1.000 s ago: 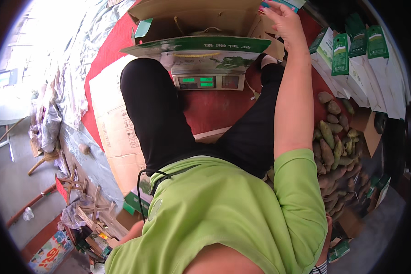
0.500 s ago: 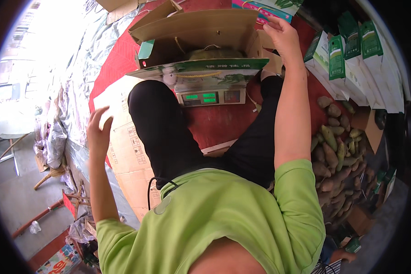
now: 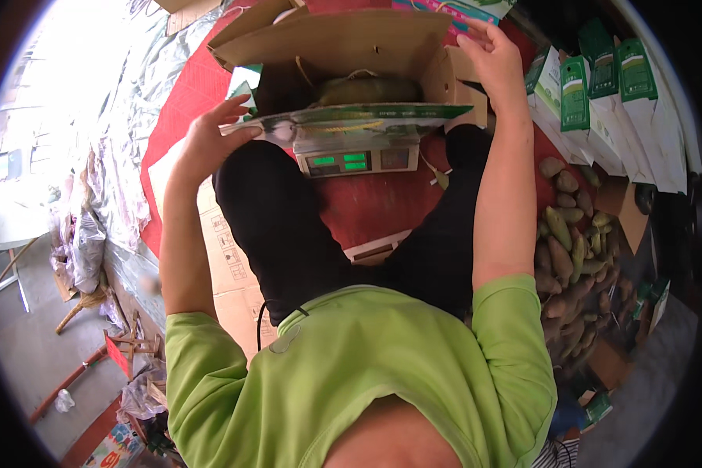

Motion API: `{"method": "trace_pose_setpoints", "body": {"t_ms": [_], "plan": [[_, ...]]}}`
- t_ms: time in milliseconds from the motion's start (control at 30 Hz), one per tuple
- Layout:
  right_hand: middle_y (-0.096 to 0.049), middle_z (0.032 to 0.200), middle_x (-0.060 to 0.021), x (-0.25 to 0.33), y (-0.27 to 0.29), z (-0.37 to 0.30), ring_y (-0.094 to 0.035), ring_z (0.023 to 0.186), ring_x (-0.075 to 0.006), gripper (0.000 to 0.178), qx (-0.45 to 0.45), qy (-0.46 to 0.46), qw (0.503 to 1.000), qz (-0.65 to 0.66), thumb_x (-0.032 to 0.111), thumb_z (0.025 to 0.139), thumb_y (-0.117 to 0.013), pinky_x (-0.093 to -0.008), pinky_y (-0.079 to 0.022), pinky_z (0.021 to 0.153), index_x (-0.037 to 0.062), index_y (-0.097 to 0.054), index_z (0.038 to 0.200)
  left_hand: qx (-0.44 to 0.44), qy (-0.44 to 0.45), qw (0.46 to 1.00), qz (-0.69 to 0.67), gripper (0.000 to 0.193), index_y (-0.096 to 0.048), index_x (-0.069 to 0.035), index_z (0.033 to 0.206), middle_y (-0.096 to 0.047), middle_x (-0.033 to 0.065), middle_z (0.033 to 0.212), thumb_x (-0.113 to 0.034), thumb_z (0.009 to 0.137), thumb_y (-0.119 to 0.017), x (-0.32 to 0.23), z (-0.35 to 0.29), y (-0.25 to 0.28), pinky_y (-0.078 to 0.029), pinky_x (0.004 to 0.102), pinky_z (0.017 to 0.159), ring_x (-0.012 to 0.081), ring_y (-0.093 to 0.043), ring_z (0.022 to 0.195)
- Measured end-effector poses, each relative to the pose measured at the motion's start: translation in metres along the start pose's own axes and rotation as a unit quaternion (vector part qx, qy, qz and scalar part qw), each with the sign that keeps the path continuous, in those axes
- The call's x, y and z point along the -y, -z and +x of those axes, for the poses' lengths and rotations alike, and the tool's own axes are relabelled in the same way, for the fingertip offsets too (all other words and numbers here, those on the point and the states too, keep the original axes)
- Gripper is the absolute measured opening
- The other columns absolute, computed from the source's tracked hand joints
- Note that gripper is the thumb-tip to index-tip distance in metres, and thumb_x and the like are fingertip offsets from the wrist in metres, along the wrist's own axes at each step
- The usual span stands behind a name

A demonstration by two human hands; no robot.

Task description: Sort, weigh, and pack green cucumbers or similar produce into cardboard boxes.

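Note:
Between my knees, an open cardboard carton (image 3: pixel 331 53) with a green printed front panel stands on a digital scale (image 3: pixel 402 158) whose displays glow green. Inside lies a large green gourd-like item (image 3: pixel 366 91), partly hidden by the front panel, with a cord handle near it. My left hand (image 3: pixel 212 139) is at the carton's near left corner, fingers and thumb apart around the corner; whether it touches cannot be told. Beyond the carton's right side, my right hand (image 3: pixel 493 61) is raised with fingers stretched and thumb apart, holding nothing visible.
White-and-green boxes (image 3: pixel 576 97) stand at the right. Below them lies a heap of sweet-potato-like roots (image 3: pixel 573 288). Flattened cardboard (image 3: pixel 225 242) lies by my left leg on a red mat (image 3: pixel 366 207). Plastic sheeting (image 3: pixel 117 171) spreads at the left.
My left hand has moved up and right, from beside my left knee to the carton's near left corner. My right hand has shifted slightly right. The carton appears slightly turned.

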State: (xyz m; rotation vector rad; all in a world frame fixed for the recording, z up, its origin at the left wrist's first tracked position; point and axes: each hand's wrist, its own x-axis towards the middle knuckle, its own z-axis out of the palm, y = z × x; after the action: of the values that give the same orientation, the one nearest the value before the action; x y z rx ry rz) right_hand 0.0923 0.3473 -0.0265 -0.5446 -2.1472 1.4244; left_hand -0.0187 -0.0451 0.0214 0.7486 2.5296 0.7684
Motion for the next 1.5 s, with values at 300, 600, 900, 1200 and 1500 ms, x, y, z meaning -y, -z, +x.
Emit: {"method": "trace_pose_setpoints", "body": {"t_ms": [300, 600, 900, 1200, 1500], "plan": [[-0.065, 0.103, -0.015, 0.022, -0.006, -0.002, -0.062, 0.096, -0.0225, 0.037, -0.008, 0.01, 0.999, -0.044, 0.009, 0.079, -0.066, -0.0316, -0.049, 0.083, -0.0006, -0.059, 0.114, -0.025, -0.087, 0.993, 0.078, 0.035, -0.065, -0.004, 0.111, -0.065, 0.0121, 0.105, -0.011, 0.076, -0.071, -0.041, 0.005, -0.011, -0.046, 0.0346, 0.089, 0.0239, -0.062, 0.101], [-0.063, 0.114, -0.0049, 0.038, -0.035, 0.007, -0.057, 0.107, -0.026, 0.035, 0.013, 0.227, 0.886, -0.403, 0.023, 0.08, -0.067, -0.0384, -0.047, 0.088, 0.0148, -0.064, 0.114, -0.04, -0.216, 0.96, 0.173, 0.015, -0.067, -0.003, 0.086, -0.06, 0.011, 0.082, -0.009, 0.073, -0.069, -0.043, 0.018, -0.028, -0.047, 0.0409, 0.074, 0.0323, -0.059, 0.081], [-0.065, 0.089, -0.0024, 0.041, -0.051, 0.051, -0.061, 0.089, -0.0262, 0.011, 0.11, 0.239, 0.836, -0.482, 0.021, 0.078, -0.065, -0.0452, -0.045, 0.075, 0.0135, -0.067, 0.087, -0.066, -0.25, 0.941, 0.219, 0.006, -0.066, -0.01, 0.079, -0.053, 0.0085, 0.075, -0.015, 0.076, -0.066, -0.039, 0.024, -0.027, -0.046, 0.0434, 0.07, 0.0303, -0.058, 0.078], [-0.062, 0.082, -0.0012, 0.098, -0.104, 0.062, -0.061, 0.085, -0.0235, 0.007, 0.086, 0.365, 0.803, -0.463, 0.018, 0.077, -0.059, -0.0419, -0.044, 0.071, 0.0145, -0.066, 0.078, -0.168, -0.171, 0.957, 0.165, 0.01, -0.068, -0.009, 0.081, -0.055, 0.0077, 0.074, -0.018, 0.078, -0.067, 0.005, -0.006, 0.009, -0.045, 0.0399, 0.064, 0.0291, -0.058, 0.076], [-0.066, 0.083, -0.001, 0.184, -0.231, 0.027, -0.063, 0.082, -0.0205, 0.011, 0.096, 0.447, 0.787, -0.414, 0.013, 0.074, -0.057, -0.0414, -0.045, 0.07, 0.0171, -0.067, 0.075, -0.291, -0.071, 0.94, 0.165, 0.008, -0.069, -0.009, 0.082, -0.058, 0.0084, 0.075, -0.014, 0.076, -0.068, 0.063, -0.106, 0.059, -0.047, 0.0386, 0.066, 0.0297, -0.059, 0.074]]}}
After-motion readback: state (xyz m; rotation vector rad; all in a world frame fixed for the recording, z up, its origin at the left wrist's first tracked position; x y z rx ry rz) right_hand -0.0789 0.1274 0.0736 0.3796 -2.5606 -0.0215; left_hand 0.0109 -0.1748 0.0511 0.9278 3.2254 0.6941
